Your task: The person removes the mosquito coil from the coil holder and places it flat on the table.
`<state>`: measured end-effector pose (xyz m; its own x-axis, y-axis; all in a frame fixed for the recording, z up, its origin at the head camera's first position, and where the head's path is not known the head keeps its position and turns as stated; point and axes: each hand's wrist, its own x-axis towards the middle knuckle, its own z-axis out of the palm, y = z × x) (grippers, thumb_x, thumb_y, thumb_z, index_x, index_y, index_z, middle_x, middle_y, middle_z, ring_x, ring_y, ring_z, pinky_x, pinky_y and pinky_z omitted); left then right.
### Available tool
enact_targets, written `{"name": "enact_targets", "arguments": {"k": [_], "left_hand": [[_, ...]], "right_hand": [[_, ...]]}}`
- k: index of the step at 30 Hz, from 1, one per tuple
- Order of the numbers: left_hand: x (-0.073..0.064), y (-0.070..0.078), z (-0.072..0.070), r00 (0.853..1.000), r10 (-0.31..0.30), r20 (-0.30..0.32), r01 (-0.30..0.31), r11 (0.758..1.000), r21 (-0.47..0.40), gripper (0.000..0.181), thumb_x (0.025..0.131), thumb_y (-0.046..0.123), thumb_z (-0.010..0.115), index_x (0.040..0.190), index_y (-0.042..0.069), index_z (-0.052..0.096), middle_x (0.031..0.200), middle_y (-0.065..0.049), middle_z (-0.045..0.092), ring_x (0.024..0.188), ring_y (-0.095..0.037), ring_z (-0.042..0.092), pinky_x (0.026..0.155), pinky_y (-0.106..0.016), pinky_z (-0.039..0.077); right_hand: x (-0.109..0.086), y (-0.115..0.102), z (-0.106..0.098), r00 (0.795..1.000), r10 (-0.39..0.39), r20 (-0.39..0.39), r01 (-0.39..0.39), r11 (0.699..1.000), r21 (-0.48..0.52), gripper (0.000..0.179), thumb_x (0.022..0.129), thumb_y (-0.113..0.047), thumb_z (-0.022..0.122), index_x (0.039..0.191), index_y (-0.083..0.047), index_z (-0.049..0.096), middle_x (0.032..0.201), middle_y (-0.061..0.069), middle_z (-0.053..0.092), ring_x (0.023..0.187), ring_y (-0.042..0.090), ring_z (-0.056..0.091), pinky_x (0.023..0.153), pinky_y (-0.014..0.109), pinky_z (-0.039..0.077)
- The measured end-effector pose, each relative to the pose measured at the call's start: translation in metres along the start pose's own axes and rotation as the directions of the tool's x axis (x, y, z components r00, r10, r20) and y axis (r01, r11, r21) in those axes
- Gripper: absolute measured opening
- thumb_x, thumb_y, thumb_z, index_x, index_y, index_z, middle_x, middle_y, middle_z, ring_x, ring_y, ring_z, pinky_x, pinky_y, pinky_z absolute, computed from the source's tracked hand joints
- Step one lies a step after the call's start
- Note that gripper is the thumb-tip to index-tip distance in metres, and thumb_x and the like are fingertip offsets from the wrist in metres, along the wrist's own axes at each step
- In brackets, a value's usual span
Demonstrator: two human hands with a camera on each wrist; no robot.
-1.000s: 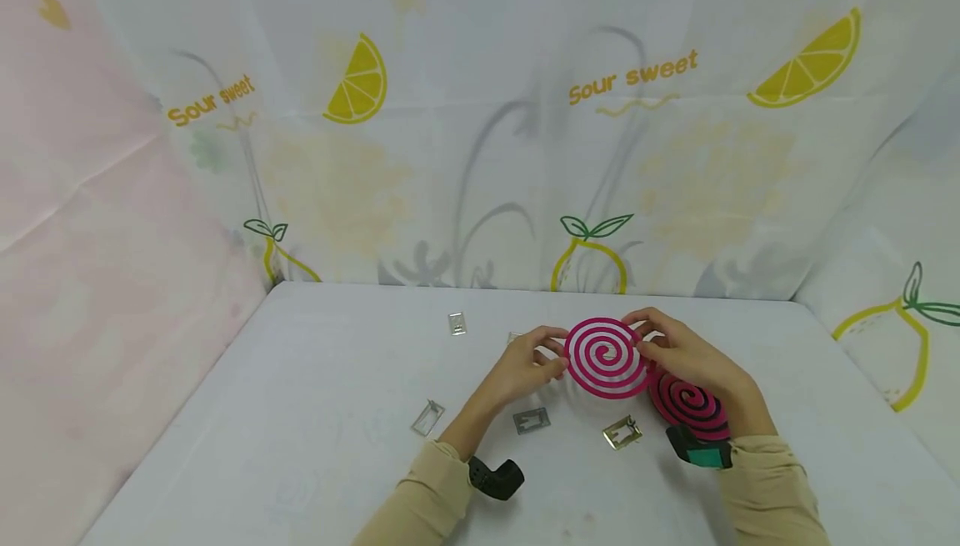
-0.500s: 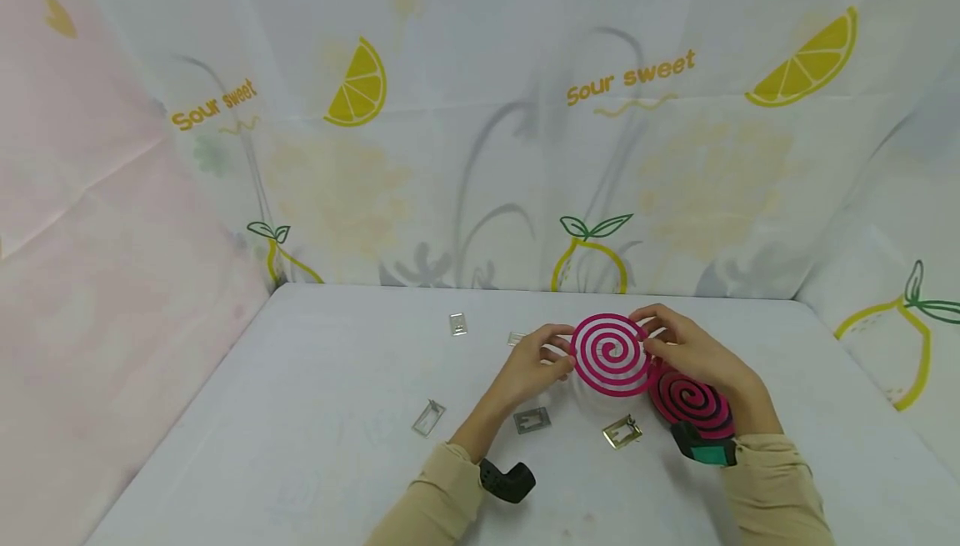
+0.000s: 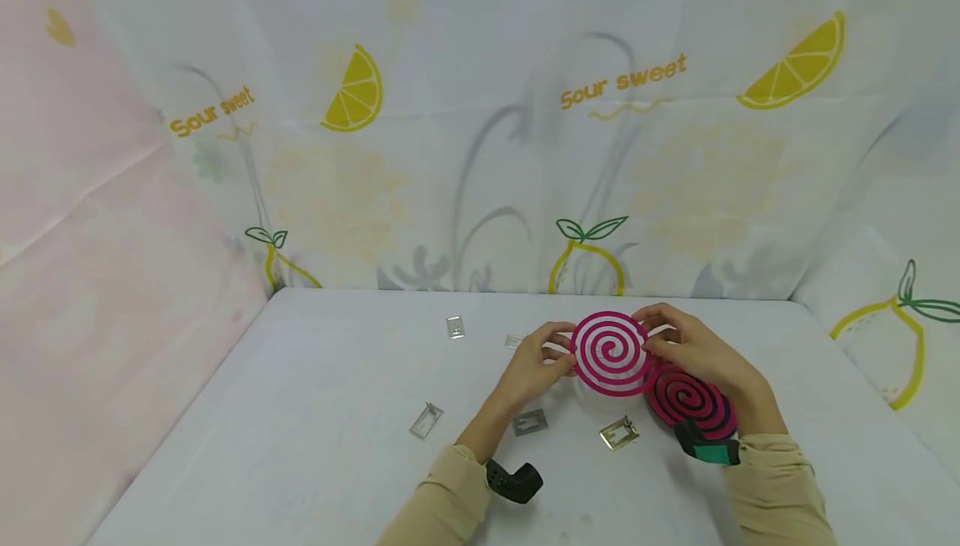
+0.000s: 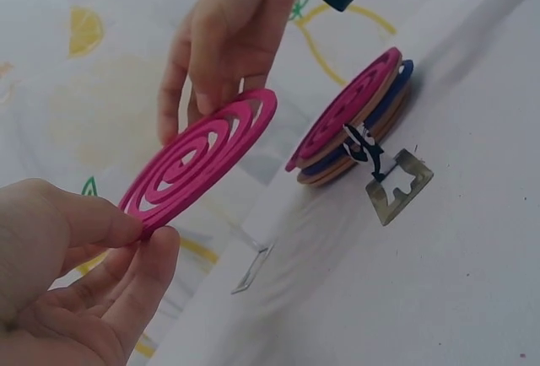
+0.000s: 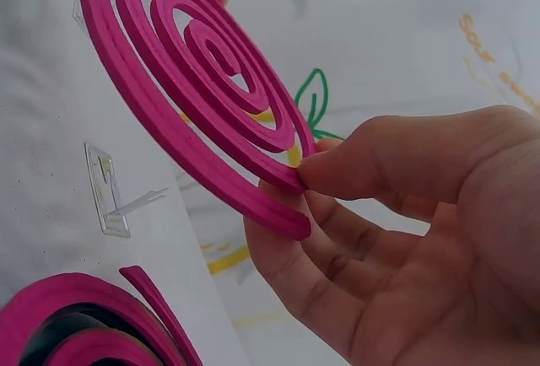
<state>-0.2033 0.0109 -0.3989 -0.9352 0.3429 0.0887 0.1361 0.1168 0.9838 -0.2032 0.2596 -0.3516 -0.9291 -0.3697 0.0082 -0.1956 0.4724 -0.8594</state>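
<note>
A pink mosquito coil (image 3: 613, 352) is held up over the table, its flat spiral facing the head camera. My left hand (image 3: 534, 369) pinches its left rim; in the left wrist view the thumb lies on top and fingers beneath. At the opposite rim my right hand (image 3: 696, 353) pinches the coil near its loose outer end, seen best in the right wrist view. Below the right hand lies a stack of coils (image 4: 346, 113), pink on top with dark blue and tan layers under it. A gold-coloured metal coil stand (image 4: 405, 196) lies beside the stack.
On the white table (image 3: 315, 413) lie a dark grey stand (image 3: 530, 423), a silver stand (image 3: 426, 421) and a small one farther back (image 3: 456, 328). Another stand (image 3: 513, 341) shows just beyond the left hand. A lemon-print cloth (image 3: 480, 154) rises behind the table.
Both hands have moved slightly to the right with the coil between them, mostly in the first half second. The grips look the same, and the stack and stands have stayed in place.
</note>
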Motion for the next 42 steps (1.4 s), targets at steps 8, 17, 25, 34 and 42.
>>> {"name": "enact_targets", "arguments": {"k": [8, 17, 25, 34, 42], "left_hand": [[0.002, 0.001, 0.002, 0.999, 0.023, 0.037, -0.023, 1.000, 0.003, 0.041, 0.090, 0.004, 0.060, 0.130, 0.009, 0.053, 0.114, -0.015, 0.057, 0.098, -0.026, 0.066, 0.077, -0.034, 0.056], [0.005, 0.003, 0.016, 0.998, -0.003, 0.059, 0.004, 1.000, -0.009, 0.041, 0.089, 0.005, 0.061, 0.129, 0.013, 0.054, 0.111, -0.007, 0.057, 0.093, -0.013, 0.067, 0.076, -0.025, 0.054], [0.008, 0.002, 0.025, 0.999, -0.012, 0.041, 0.013, 1.000, -0.007, 0.040, 0.088, 0.005, 0.062, 0.127, 0.014, 0.056, 0.110, -0.006, 0.058, 0.093, -0.013, 0.067, 0.073, -0.023, 0.053], [0.010, 0.001, 0.036, 0.999, -0.018, 0.048, 0.020, 0.999, -0.029, 0.040, 0.087, 0.003, 0.062, 0.126, 0.011, 0.057, 0.109, -0.006, 0.059, 0.092, -0.011, 0.066, 0.073, -0.025, 0.055], [0.012, 0.000, 0.047, 0.999, -0.022, 0.049, 0.026, 0.995, -0.093, 0.041, 0.086, -0.002, 0.060, 0.126, 0.007, 0.057, 0.108, -0.009, 0.058, 0.091, -0.013, 0.066, 0.075, -0.033, 0.057]], "right_hand": [[-0.002, -0.001, -0.006, 0.999, -0.013, -0.034, 0.011, 0.999, -0.049, 0.030, 0.095, -0.007, 0.048, 0.124, 0.001, 0.047, 0.115, 0.022, 0.054, 0.089, 0.008, 0.060, 0.069, 0.027, 0.054], [-0.007, 0.002, -0.012, 0.997, -0.022, -0.075, 0.012, 0.992, -0.124, 0.031, 0.095, -0.010, 0.052, 0.124, 0.000, 0.049, 0.114, 0.022, 0.056, 0.088, 0.006, 0.060, 0.067, 0.026, 0.054], [-0.010, 0.005, -0.018, 0.996, -0.027, -0.079, 0.013, 0.984, -0.176, 0.028, 0.095, -0.005, 0.048, 0.122, 0.000, 0.054, 0.111, 0.018, 0.059, 0.094, 0.012, 0.057, 0.069, 0.027, 0.055], [-0.015, 0.008, -0.025, 0.998, -0.009, -0.063, -0.003, 0.981, -0.193, 0.028, 0.095, -0.006, 0.049, 0.122, 0.001, 0.053, 0.109, 0.018, 0.058, 0.092, 0.013, 0.057, 0.069, 0.029, 0.055], [-0.019, 0.010, -0.030, 0.997, 0.041, -0.059, -0.052, 0.977, -0.207, 0.029, 0.095, -0.008, 0.049, 0.123, 0.000, 0.053, 0.111, 0.018, 0.059, 0.098, 0.021, 0.058, 0.070, 0.027, 0.054]]}}
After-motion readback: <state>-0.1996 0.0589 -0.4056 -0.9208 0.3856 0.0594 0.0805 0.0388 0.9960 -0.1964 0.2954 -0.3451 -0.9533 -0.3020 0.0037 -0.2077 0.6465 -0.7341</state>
